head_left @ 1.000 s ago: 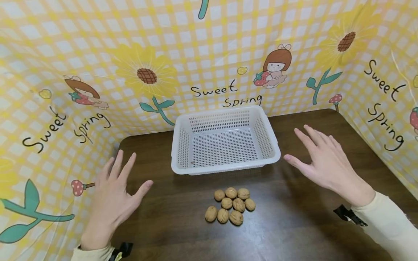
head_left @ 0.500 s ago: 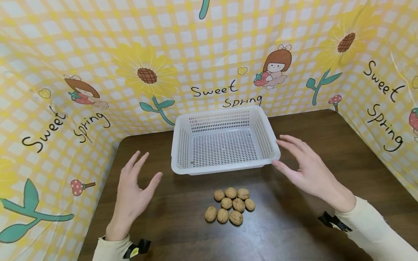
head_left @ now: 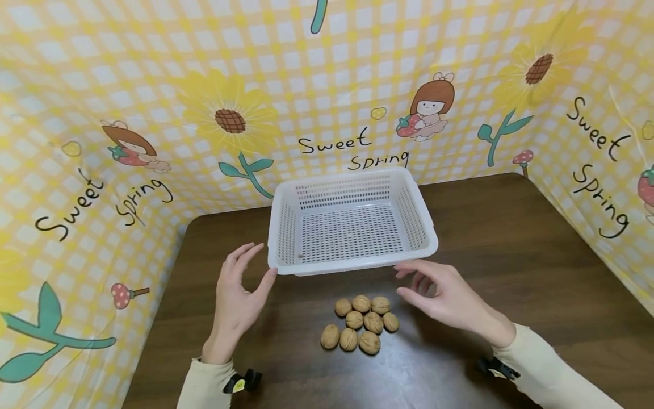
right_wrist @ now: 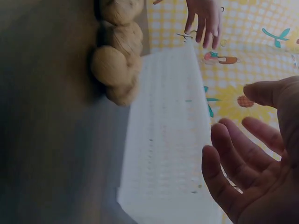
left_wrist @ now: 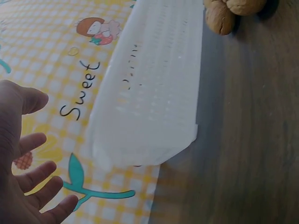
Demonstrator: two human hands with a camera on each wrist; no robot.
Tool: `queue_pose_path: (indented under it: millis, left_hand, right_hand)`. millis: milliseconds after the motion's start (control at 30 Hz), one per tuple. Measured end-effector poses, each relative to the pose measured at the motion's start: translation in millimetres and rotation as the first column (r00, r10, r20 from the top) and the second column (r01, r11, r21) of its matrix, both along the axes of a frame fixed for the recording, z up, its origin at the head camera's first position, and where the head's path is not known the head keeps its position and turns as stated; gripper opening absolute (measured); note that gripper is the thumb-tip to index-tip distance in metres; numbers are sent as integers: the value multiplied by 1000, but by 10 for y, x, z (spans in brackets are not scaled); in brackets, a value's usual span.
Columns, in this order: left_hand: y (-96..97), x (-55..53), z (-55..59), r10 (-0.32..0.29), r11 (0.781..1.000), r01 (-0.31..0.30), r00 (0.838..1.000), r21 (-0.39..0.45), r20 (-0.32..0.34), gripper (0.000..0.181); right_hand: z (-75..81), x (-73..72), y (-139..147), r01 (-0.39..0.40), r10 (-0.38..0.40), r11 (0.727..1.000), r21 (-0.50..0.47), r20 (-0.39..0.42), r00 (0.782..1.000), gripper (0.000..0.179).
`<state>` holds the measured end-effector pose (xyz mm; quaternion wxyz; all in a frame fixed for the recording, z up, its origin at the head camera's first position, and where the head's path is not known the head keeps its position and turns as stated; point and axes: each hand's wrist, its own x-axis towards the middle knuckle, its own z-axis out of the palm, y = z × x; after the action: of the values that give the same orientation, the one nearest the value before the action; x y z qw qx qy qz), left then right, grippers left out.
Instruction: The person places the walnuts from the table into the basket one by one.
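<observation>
Several brown walnuts (head_left: 373, 322) lie in a loose cluster on the dark wooden table (head_left: 286, 363). Behind them stands a white perforated plastic basket (head_left: 352, 264), with only a tiny dark speck on its floor. My left hand (head_left: 237, 304) hovers beside the basket's near left corner, fingers spread and thumb apart; it holds nothing. Above the table, between the basket's near right side and the walnuts, my right hand (head_left: 444, 292) has bent, relaxed fingers and a gap to the thumb. In the right wrist view, nothing lies within the right hand's fingers (right_wrist: 233, 163).
A yellow checked cloth (head_left: 327, 74) with printed flowers and lettering hangs behind the table and along both sides. The basket's back rim is close to this cloth. Dark straps sit at both wrists, over pale sleeves (head_left: 536, 358).
Both hands have moved inward. The left came rightward to the basket's near left corner; the right moved left and nearer the body, its fingers bending more. Walnuts and basket have stayed put.
</observation>
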<state>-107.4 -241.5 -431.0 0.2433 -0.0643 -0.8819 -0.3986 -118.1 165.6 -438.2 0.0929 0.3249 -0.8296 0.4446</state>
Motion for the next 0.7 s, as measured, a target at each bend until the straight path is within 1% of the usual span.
queue_pose_path:
  millis: [67,167,333,433,567,700]
  left_hand:
    - [30,-21,-32,-11,1000,11,1000,0,-2,51]
    - [73,-50,-78,-28,1000,28,1000,3,-12,46]
    - [116,-82,-144,-55,998,55,997,-5,-49,34]
    - [141,-100,-170,-65,997,63,995,-35,-73,28]
    - [183,-123,-201,-85,993,78,993,-85,-83,22]
    - [218,-142,-228,-86,991,75,991,-112,-102,16]
  right_hand:
    - [-58,-3,-45,-42,41,999,3,55,998,37]
    - [-144,-15,-98,-68,65,997,20,118,991,34]
    - [-277,-53,-183,-101,94,994,44,147,985,32]
    - [-329,-67,-216,-129,119,990,55,158,980,30]
    - [-372,-84,-238,-149,134,987,65,194,972,27]
    - [-433,-101,-251,-164,139,982,89,231,963,30]
